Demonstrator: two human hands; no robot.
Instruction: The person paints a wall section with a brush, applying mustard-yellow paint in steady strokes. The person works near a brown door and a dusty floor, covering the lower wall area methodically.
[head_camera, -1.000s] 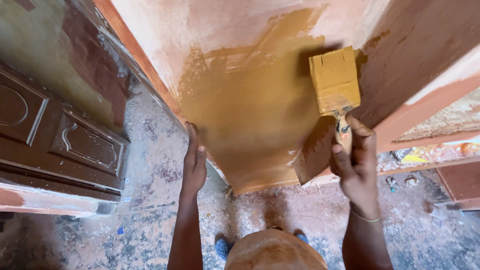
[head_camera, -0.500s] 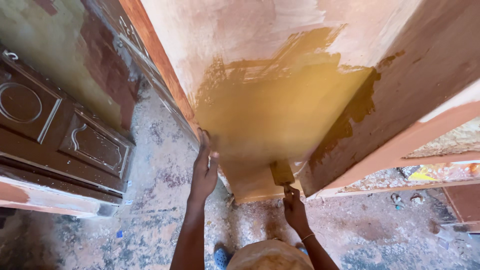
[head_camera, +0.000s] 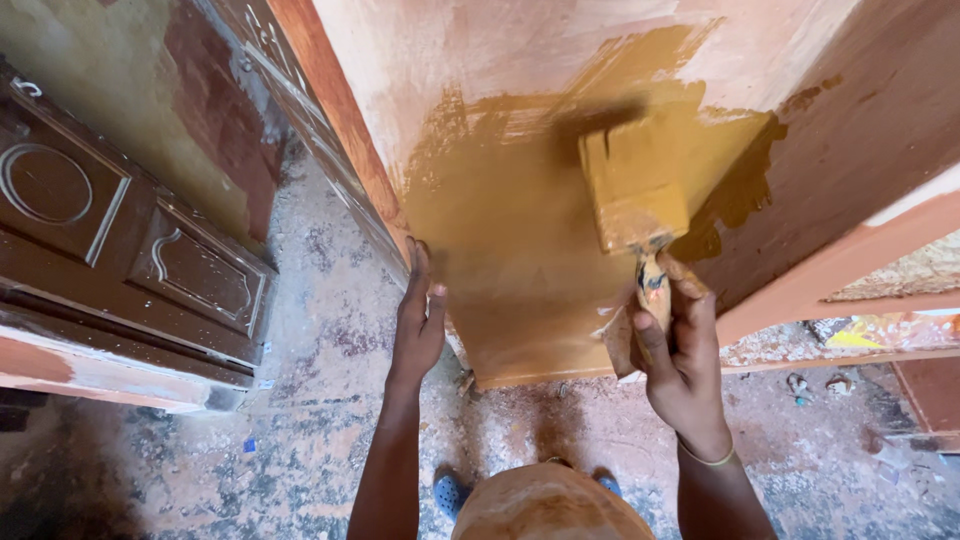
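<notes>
Dark carved door left of panel

Both bare forearms reach forward and upward from the bottom of the frame, well apart. The left hand is flat and open, fingers together and pointing up, thumb spread to the right, palm pressed against the edge ahead. The right hand is raised slightly higher, fingers and thumb wrapped in a closed fist around a handle, knuckles facing the camera. A thin band circles the right wrist.
</notes>
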